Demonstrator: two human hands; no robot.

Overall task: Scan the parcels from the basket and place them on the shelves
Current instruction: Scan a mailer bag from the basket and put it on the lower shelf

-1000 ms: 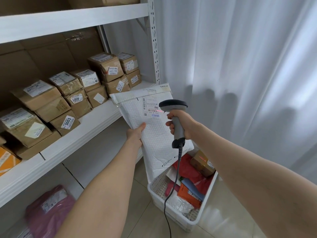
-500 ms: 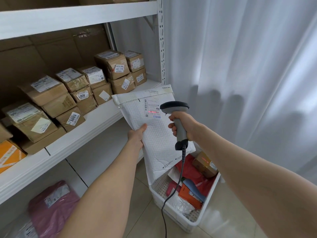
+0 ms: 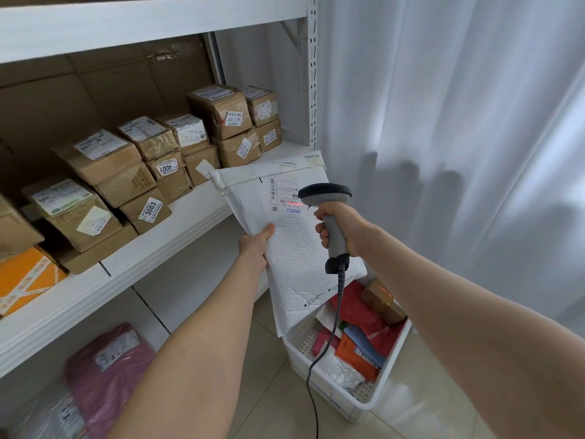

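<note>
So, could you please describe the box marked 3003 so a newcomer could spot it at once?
Look at the white shelving on the left, on the shelf lined with brown cardboard boxes. The small box sits low, near the front edge. Its white sticker alone reads 3003; the nearby box reads 4001.

Two bare hands, the left hand (image 3: 254,248) and the right hand (image 3: 343,228), share the frame with one white bubble-padded mailer (image 3: 294,255), one grey-and-black handheld barcode scanner (image 3: 326,193) and one white perforated plastic basket (image 3: 342,407). About fifteen brown cardboard boxes (image 3: 218,109) and one orange cardboard box (image 3: 25,280) fill one white metal shelf board (image 3: 177,236), with a second white board (image 3: 142,23) above. One pink plastic mailing bag (image 3: 107,375) lies below, and the basket shows one small brown carton (image 3: 380,299), one orange packet (image 3: 351,353) and one silver foil packet (image 3: 338,372).
</note>
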